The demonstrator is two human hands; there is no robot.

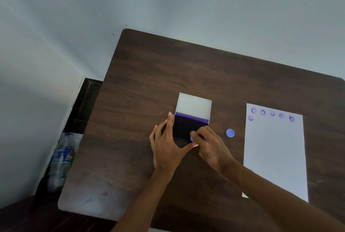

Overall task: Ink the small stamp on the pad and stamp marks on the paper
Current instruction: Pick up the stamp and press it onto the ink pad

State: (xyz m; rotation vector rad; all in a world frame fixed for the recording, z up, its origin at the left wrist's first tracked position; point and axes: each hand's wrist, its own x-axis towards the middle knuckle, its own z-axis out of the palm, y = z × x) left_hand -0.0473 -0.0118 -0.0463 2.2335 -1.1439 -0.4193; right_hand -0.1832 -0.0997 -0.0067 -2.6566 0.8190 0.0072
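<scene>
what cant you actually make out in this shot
- Small stamp, head view: only a blue sliver shows; the right hand covers the rest, so contact with the ink pad is unclear.
- Stamped marks on the paper: too small to read the designs.
- Paper's near edge: hidden by the right forearm.
- Bottle label beside the table: blurred.

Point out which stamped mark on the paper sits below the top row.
The mark at the paper's far-left edge: it sits alone beneath the row of five.
</scene>
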